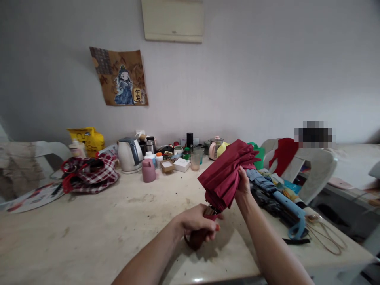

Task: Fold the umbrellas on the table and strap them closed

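Observation:
A dark red folding umbrella (226, 174) is held above the table, its canopy gathered in loose pleats and tilted up to the right. My left hand (198, 222) is wrapped round the handle at the lower end, where a short piece of metal shaft shows. On the right side of the canopy, my right hand (243, 183) grips the folded fabric; some of its fingers are hidden behind the cloth. A brown-red grip end (196, 239) sticks out below my left hand.
On the right lie a blue umbrella (285, 202) and dark folded items. Along the wall stand a white kettle (128, 155), a pink jug (148, 171), small boxes, bottles and cups. A checked cloth bag (99, 174) sits on the left. Chairs (319, 170) stand behind the table (118, 229).

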The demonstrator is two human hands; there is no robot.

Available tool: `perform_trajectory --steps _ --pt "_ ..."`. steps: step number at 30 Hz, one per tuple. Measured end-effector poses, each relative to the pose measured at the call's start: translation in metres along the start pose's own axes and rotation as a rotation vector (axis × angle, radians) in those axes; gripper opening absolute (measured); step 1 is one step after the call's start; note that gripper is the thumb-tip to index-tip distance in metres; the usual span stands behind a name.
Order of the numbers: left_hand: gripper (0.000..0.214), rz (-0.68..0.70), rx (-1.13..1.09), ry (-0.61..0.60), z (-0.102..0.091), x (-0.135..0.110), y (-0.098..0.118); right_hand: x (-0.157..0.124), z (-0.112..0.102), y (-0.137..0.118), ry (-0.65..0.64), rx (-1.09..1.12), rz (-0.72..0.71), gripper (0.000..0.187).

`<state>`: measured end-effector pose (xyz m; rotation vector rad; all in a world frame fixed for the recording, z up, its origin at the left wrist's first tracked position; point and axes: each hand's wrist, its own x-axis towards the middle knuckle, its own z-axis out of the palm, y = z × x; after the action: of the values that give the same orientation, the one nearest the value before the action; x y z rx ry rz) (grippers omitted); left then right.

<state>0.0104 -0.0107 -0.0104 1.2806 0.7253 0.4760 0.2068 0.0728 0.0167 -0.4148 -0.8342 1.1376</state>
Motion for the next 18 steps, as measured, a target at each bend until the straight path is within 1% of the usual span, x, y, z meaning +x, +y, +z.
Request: perform_trajectory --steps 1,3,5,7,9,11,12,13,14,15,18 --pt "0.043 0.012 0.035 0.025 0.003 0.002 -0.002 -0.001 0.001 -0.002 0.011 0.014 0.023 0.04" --pt "0.031 0.066 0.132 0.138 0.009 0.005 -0.003 -0.005 0.006 -0.004 0.029 0.042 0.058 0.046" --pt "0.019 0.094 0.245 0.26 0.015 0.008 -0.003 -0.011 0.017 -0.001 0.034 0.056 0.063 0.05" --pt "0.014 0.093 0.348 0.384 0.017 0.011 -0.003 -0.019 0.03 0.004 0.029 0.057 0.08 0.056" --pt "0.015 0.116 0.496 0.545 0.015 0.012 -0.002 -0.028 0.044 0.01 0.014 0.045 0.11 0.061" --pt "0.026 0.146 0.724 0.719 0.011 0.011 -0.001 -0.034 0.054 0.014 0.012 0.044 0.13 0.062" --pt "0.032 0.158 0.831 0.784 0.009 0.01 0.0 -0.036 0.057 0.014 0.017 0.048 0.133 0.061" --pt "0.036 0.168 0.901 0.812 0.007 0.009 0.001 -0.037 0.058 0.014 0.026 0.053 0.136 0.06" --pt "0.037 0.176 0.91 0.793 0.005 0.008 0.002 -0.038 0.058 0.014 0.033 0.055 0.14 0.06" --pt "0.033 0.188 0.849 0.728 0.003 0.007 0.003 -0.038 0.057 0.013 0.033 0.056 0.146 0.06" --pt "0.013 0.217 0.433 0.406 0.0 0.005 0.005 -0.039 0.053 0.01 -0.015 0.054 0.176 0.06"
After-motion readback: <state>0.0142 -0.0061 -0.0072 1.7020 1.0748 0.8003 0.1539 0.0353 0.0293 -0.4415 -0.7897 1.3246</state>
